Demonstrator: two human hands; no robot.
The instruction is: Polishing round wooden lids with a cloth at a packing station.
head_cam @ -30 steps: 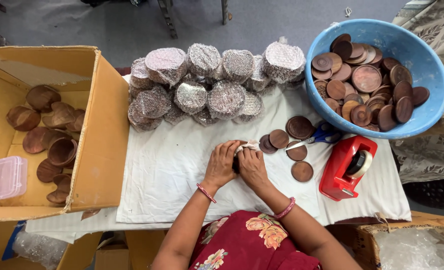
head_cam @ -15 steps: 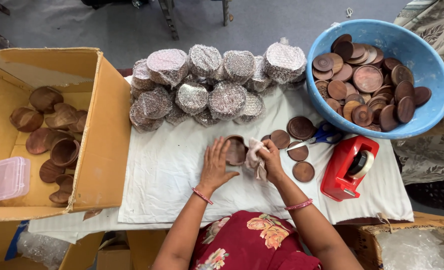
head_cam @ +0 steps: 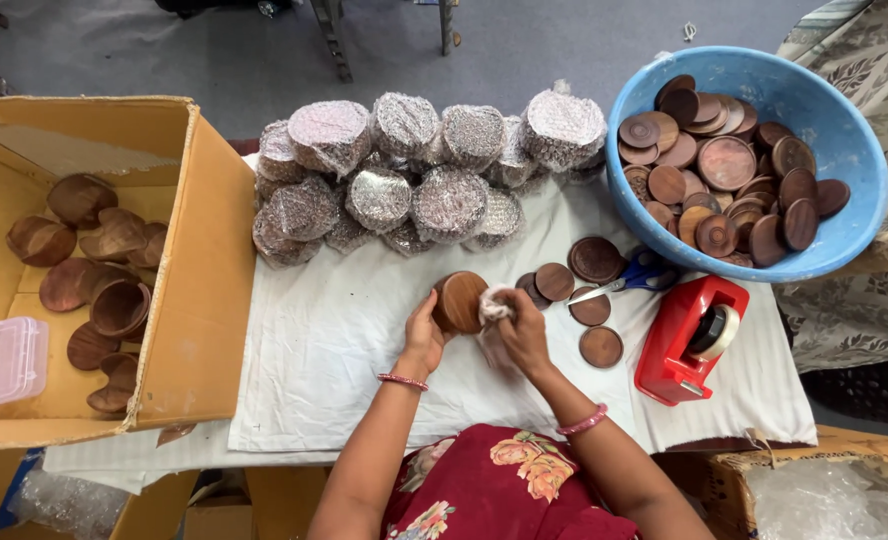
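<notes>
Landmark: white cloth (head_cam: 344, 350) spread over the table; all places are told from it.
Wooden bowl (head_cam: 461, 301): above the cloth's middle, tilted on edge, its round face turned toward the camera.
Left hand (head_cam: 424, 338): closed around the bowl's left rim, holding it up from below.
Right hand (head_cam: 520, 328): pinched on a small white rag (head_cam: 494, 303), which is pressed against the bowl's right edge.
Key relation: the bowl lies between the two hands, touching both; the rag meets it from the right; the left hand alone carries it.
Loose lids (head_cam: 584, 290): on the cloth just right of the hands, lying flat.
Scissors (head_cam: 629, 280): among the lids, blue handles toward the basin.
Tape dispenser (head_cam: 692, 338): red, at the cloth's right edge.
Blue basin (head_cam: 834, 250): off the cloth's far right corner, heaped with brown wooden lids.
Wrapped bundles (head_cam: 414, 170): stacked along the cloth's far edge, in bubble wrap.
Cardboard box (head_cam: 204, 270): left of the cloth, open; holds bare wooden bowls and a small clear plastic tub (head_cam: 6, 360).
</notes>
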